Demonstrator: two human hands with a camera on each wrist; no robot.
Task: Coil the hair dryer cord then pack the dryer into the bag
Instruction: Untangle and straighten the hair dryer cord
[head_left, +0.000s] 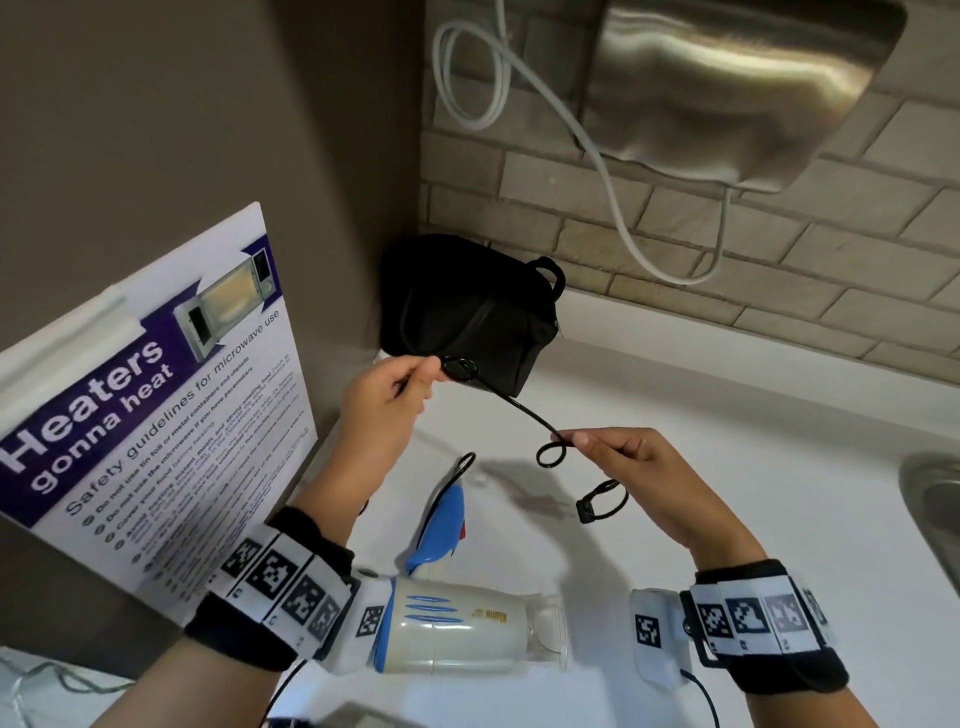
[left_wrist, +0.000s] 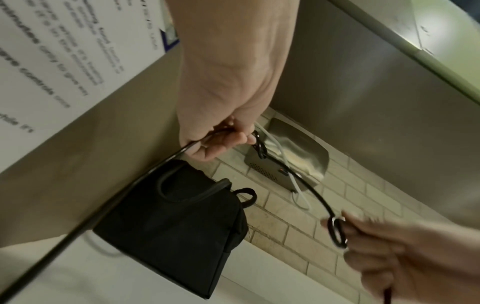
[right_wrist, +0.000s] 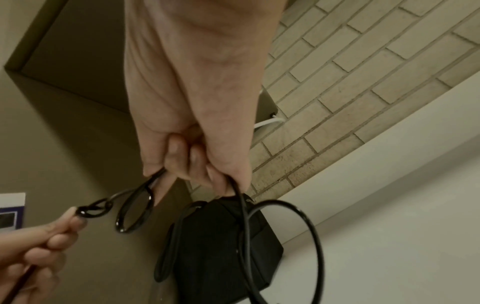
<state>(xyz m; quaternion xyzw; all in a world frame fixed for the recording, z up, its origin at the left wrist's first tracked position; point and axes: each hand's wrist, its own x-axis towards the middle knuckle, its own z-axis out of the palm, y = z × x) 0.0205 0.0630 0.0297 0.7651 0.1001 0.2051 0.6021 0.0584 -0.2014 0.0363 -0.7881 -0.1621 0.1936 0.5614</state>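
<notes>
- Fingers of the left hand (head_left: 384, 402) pinched the black cord (head_left: 511, 402) at a small loop, thumb against forefinger, held up in front of the bag (head_left: 467, 317).
- Fingers of the right hand (head_left: 652, 480) pinched the same cord further along, at another small loop, the other fingers curled in.
- Between the two hands the cord ran as one short, slightly sagging stretch.
- Leaning at the far left stood a microwave safety poster (head_left: 150, 410).
- Left of centre, the cord trailed from the left hand down to the dryer (head_left: 467, 634).
- That dryer, cream with blue trim, lay on its side on the white counter (head_left: 675, 405), nearest the camera, its blue handle pointing away.
- At the back corner sat the bag, black, against the brick wall (head_left: 727, 249).
- Below the right hand hung a larger loop of cord with a strap clip (head_left: 587, 509).
- Up right, a steel wall unit (head_left: 727, 88) with a white cable (head_left: 613, 208) was mounted.
- At the right edge showed a sink rim (head_left: 930, 499).
</notes>
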